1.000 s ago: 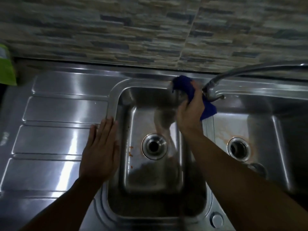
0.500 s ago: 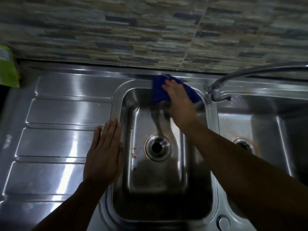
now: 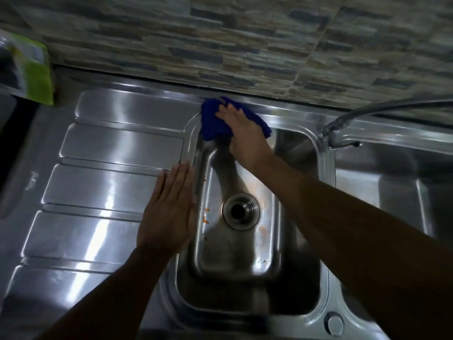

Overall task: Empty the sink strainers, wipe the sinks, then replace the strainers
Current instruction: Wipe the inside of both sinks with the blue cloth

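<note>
Right hand [image 3: 245,134], fingers extended, presses the dark blue cloth [image 3: 212,123] onto the far-left corner of the stainless-steel sink basin [image 3: 245,290]. Left hand [image 3: 169,214] lies flat, fingers straight, on the ribbed draining board [image 3: 98,187].

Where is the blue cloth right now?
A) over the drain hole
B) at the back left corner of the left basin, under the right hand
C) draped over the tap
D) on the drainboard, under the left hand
B: the right hand presses the blue cloth onto the back left corner of the left basin, while the left hand lies flat on the drainboard and the drain is uncovered.
</note>
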